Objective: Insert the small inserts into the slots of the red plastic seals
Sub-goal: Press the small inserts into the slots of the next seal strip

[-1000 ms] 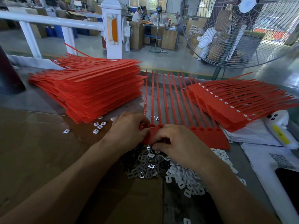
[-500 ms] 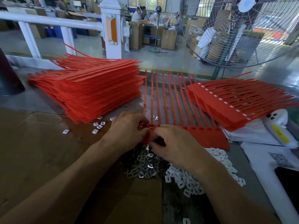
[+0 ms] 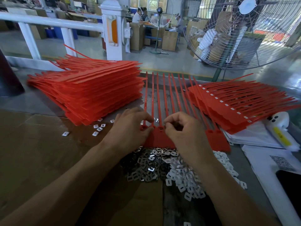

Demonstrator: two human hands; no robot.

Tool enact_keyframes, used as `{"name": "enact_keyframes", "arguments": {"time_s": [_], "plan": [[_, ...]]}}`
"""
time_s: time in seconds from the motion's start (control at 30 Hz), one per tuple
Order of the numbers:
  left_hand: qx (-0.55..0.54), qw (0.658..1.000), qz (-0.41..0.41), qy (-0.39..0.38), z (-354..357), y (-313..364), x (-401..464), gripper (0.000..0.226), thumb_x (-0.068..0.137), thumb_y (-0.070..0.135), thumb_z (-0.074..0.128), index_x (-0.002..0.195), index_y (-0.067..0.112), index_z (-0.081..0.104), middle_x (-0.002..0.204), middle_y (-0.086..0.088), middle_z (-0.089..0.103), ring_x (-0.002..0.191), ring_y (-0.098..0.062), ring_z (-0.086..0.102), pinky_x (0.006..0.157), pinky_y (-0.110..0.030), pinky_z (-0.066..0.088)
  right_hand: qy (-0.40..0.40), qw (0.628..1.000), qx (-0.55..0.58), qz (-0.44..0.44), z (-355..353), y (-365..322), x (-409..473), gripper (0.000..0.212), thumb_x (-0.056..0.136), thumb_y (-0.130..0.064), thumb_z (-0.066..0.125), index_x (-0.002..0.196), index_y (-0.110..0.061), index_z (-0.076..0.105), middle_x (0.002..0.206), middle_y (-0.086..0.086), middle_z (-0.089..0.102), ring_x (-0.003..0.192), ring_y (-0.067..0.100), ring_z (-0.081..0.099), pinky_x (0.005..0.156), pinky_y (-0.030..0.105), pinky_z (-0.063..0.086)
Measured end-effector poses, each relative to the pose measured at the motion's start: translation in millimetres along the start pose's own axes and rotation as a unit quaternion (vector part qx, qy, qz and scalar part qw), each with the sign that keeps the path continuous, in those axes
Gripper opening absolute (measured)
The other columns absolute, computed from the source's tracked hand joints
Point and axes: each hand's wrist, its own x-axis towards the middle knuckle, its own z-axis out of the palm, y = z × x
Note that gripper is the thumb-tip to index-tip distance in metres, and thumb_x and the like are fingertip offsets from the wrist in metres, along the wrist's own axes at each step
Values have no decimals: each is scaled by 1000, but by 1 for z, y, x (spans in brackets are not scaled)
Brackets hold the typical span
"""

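Here the strip of red seals (image 3: 160,139) lay flat on the bench (image 3: 40,152) between the stacks. The left hand (image 3: 132,126) pinched its slotted edge; the right hand (image 3: 182,128) was curled, contents hidden. Best to steady the strip and press each insert (image 3: 184,180) square.

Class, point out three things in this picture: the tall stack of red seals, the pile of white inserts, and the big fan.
Stack of red seals (image 3: 91,95), head view, top of the stack.
White inserts (image 3: 187,181), head view, middle of the pile.
Fan (image 3: 247,30), head view, wire guard.
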Motion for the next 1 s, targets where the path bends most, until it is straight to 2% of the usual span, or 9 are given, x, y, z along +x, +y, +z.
{"name": "enact_keyframes", "arguments": {"time_s": [0.1,0.17,0.27,0.33,0.47,0.6,0.7,0.87,1.0], "plan": [[-76,996,43,15,-1,6,-1,20,91,33,71,111,34,71,107,18,65,102,-1,57,92,-31,48,18,998,55,37,-3,1,2,14,98,-23,66,93,-34,72,85,-19,72,78,-2,68,66,16,53],[-101,993,64,10,0,10,-2,19,92,30,71,111,32,71,104,18,67,98,-1,60,86,-23,48,12,994,95,60,-5,1,3,13,99,-21,67,98,-32,74,88,-14,75,82,1,70,72,21,55],[-118,990,80,11,0,12,-3,18,93,24,71,111,29,72,102,17,68,95,-2,62,83,-19,46,-5,988,138,73,-8,-1,2,14,96,-17,71,102,-28,77,86,-11,76,75,0,70,67,14,53],[-122,989,83,15,0,12,-3,18,93,23,71,109,29,72,101,18,68,95,-2,63,83,-20,47,-13,987,143,69,-9,-1,2,16,95,-16,72,105,-27,78,84,-11,76,73,-1,70,66,10,52],[-123,988,82,32,0,12,-3,11,93,23,70,101,30,71,94,18,68,92,-3,62,81,-23,45,-24,988,139,63,-8,1,1,18,94,-16,73,109,-25,79,84,-9,78,75,3,72,68,12,54],[-128,988,79,40,1,11,-2,9,92,25,71,97,32,70,92,19,68,92,-2,63,79,-22,46,-24,984,158,73,-6,4,4,13,96,-16,70,104,-21,79,87,1,78,70,16,72,72,28,61],[-135,987,80,44,1,11,-2,7,91,26,72,95,32,70,91,19,68,91,-3,63,78,-21,45,-22,980,181,76,-5,6,5,9,97,-14,69,99,-15,77,86,6,78,69,16,70,69,33,62],[-168,983,68,26,-1,12,-3,2,94,31,68,95,33,70,90,19,69,90,-4,65,79,-22,47,-27,980,183,65,-3,7,4,8,97,-21,70,93,-19,77,84,4,77,68,8,67,63,21,56],[-203,978,47,-5,-2,13,-2,7,96,33,66,94,30,70,87,15,70,86,-6,66,81,-36,53,-36,983,171,54,-3,7,3,9,97,-22,69,91,-23,76,75,-6,73,65,2,65,61,16,52]]}}
